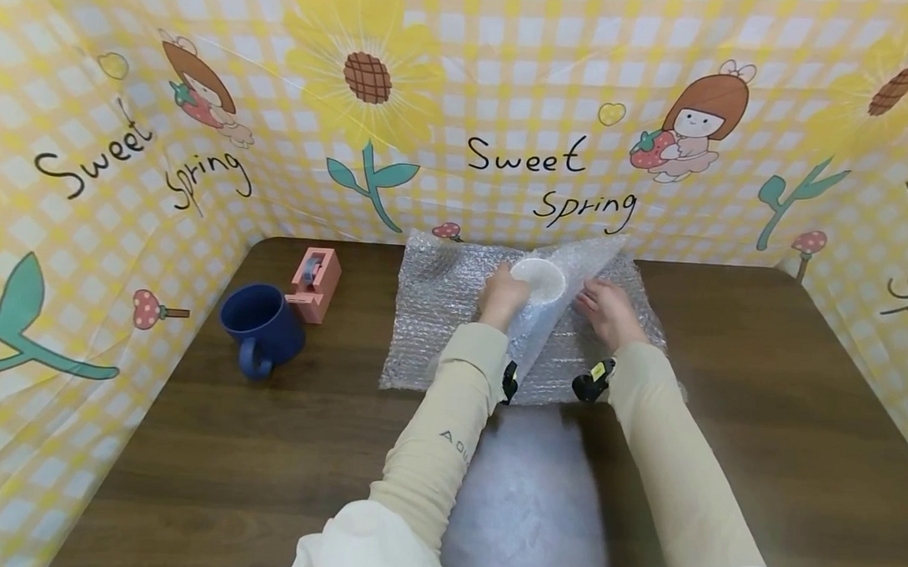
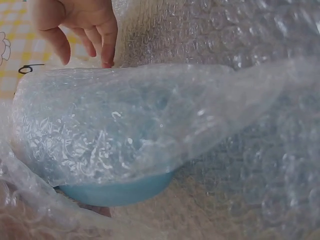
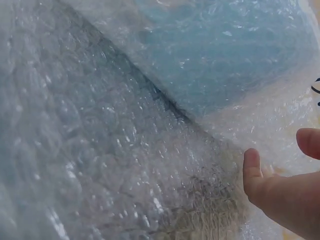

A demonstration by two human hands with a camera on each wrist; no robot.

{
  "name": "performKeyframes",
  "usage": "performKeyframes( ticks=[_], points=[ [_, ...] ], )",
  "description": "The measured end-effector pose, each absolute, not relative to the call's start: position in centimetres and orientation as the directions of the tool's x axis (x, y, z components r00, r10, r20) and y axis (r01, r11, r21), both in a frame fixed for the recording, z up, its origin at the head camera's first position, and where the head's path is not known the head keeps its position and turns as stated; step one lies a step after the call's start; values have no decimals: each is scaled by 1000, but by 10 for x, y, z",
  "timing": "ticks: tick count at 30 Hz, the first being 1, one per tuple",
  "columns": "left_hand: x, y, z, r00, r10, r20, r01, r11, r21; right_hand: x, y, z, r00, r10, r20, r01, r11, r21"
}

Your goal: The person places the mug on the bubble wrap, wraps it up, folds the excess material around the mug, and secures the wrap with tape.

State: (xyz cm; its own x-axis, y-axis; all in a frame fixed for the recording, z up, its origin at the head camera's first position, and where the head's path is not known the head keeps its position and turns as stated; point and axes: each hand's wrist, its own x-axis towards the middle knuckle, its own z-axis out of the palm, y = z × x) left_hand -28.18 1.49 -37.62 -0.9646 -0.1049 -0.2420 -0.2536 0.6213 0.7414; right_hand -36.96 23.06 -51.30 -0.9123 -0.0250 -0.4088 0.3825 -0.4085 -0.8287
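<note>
A light blue cup (image 2: 120, 192) with a white inside (image 1: 542, 280) stands on a sheet of bubble wrap (image 1: 430, 316), one flap drawn diagonally round it. My left hand (image 1: 503, 296) grips the cup at its left side by the rim. On the other side, my right hand (image 1: 609, 312) has its fingertips at the raised flap (image 1: 592, 259), thumb apart from the fingers. In the right wrist view the wrap's folded edge runs slantwise to an extended finger (image 3: 251, 162). Through the film the cup's blue wall shows blurred.
A dark blue mug (image 1: 265, 327) stands at the left, handle toward the front. Just behind it is a pink tape dispenser (image 1: 315, 285) with a roll in it. The brown table (image 1: 757, 411) ends at a yellow checked cloth wall (image 1: 445, 108) behind and at the sides.
</note>
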Motion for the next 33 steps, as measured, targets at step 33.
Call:
performKeyframes(
  ticks=[33],
  points=[
    [-283,25,-376,-950,-190,-246,-310,635,707,-348,204,-480,-976,-85,-199,216,-389,-896]
  ],
)
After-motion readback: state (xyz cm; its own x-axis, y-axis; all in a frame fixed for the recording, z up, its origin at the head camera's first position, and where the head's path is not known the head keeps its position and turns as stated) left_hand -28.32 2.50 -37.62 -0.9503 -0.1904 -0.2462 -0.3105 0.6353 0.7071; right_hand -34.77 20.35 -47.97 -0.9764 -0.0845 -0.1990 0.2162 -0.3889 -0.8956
